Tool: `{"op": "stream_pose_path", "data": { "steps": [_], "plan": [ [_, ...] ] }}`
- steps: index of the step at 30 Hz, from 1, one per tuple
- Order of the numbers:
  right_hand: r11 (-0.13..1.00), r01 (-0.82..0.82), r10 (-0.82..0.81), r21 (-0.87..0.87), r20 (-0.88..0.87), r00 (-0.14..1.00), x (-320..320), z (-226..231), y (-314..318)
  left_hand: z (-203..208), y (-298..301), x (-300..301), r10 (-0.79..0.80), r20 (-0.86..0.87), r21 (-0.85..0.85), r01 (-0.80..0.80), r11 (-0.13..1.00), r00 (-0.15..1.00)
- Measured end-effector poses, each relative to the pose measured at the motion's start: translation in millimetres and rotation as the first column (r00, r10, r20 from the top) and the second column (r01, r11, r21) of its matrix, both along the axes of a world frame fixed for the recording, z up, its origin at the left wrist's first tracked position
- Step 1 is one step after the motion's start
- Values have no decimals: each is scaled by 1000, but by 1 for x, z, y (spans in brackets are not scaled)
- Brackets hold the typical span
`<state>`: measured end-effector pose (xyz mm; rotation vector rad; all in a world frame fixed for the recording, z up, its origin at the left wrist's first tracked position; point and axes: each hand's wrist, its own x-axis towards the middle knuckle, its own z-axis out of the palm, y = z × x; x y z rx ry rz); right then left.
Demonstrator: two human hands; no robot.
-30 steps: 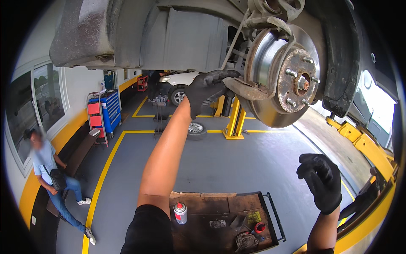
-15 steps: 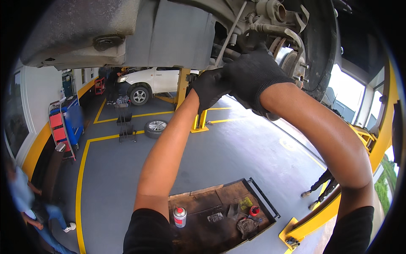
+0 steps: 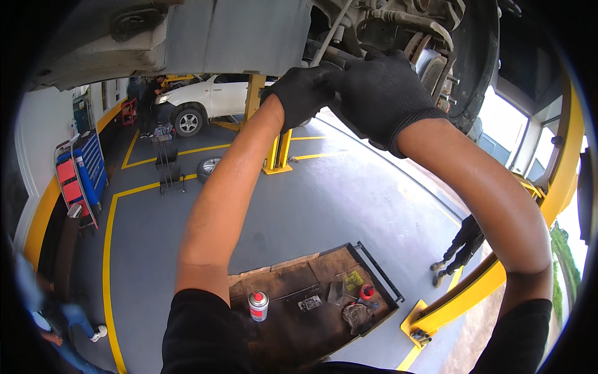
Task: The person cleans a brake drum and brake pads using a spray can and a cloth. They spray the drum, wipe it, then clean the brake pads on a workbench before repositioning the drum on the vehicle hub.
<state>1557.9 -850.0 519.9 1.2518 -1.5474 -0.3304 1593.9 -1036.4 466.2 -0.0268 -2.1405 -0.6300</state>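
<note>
Both my hands, in black knit gloves, are raised to the underside of a lifted vehicle (image 3: 230, 37). My left hand (image 3: 303, 95) is curled closed just below a thin slanting rod (image 3: 331, 34). Right beside it my right hand (image 3: 387, 100) is closed too, its back toward me. Whatever the fingers grip is hidden behind the gloves. A ribbed dark rubber boot (image 3: 334, 58) shows just above the hands. To their right are the brake disc (image 3: 428, 57) and several wheel studs, with a curved suspension arm (image 3: 414, 22) above.
Below me stands a workbench cart (image 3: 274, 340) with a spray can (image 3: 258, 305), a red-capped container (image 3: 366, 292) and a crumpled rag (image 3: 358, 318). Yellow lift posts (image 3: 464, 296) rise nearby. One person (image 3: 462, 246) stands at right, another (image 3: 59, 318) at left. A blue tool cabinet (image 3: 92, 165) stands farther off.
The view has shifted, so the cart and floor appear higher and farther left. My two hands stay together under the vehicle, the left one slightly higher in the picture.
</note>
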Motion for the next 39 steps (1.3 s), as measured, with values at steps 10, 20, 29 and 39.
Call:
{"op": "stream_pose_path", "data": {
  "steps": [10, 20, 29, 39],
  "plan": [
    [839, -529, 542, -125, 111, 833, -18, -49, 32, -79, -50, 27, -245, 232, 283, 175, 943, 941],
    [895, 46, -439, 443, 896, -72, -184, -433, 155, -257, 65, 91, -65, 411, 340, -86, 937, 909],
    [827, 299, -429, 476, 878, -212, -295, -635, 270, -461, 255, 86, 146, 387, 438, -321, 840, 911],
    [950, 40, -313, 311, 934, 171, -210, -632, 284, -487, 324, 42, 68, 577, 750, -561, 351, 814]
  ]
}}
